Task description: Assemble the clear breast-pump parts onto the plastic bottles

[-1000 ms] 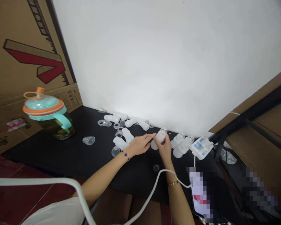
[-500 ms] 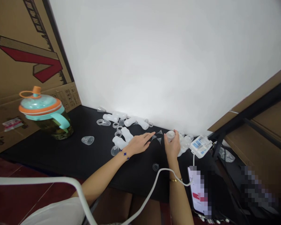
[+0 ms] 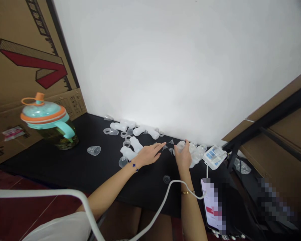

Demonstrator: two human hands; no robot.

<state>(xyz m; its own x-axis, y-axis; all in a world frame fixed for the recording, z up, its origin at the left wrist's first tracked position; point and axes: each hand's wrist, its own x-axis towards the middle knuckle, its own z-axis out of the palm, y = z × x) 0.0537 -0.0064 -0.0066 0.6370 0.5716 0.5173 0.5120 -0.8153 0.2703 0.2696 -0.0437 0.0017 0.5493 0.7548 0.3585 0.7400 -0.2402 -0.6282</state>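
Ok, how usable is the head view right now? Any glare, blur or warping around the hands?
Head view: glare whitens the white wall and washes out the translucent bottles beneath it; the wide lens tilts the black table; the phone screen is pixelated; the clear piece in the right hand looks slightly soft.

Two hands [image 3: 147,154], one bottle [image 3: 181,145] held, at least six loose frosted bottles [image 3: 136,144], one clear cup [image 3: 93,150], one teal-lidded jug [image 3: 48,120], one pump unit [image 3: 215,157], one phone [image 3: 207,201].

Right hand [image 3: 183,159] hemmed by bottles [image 3: 197,154], seemingly; white tubing [image 3: 161,204] near wrist
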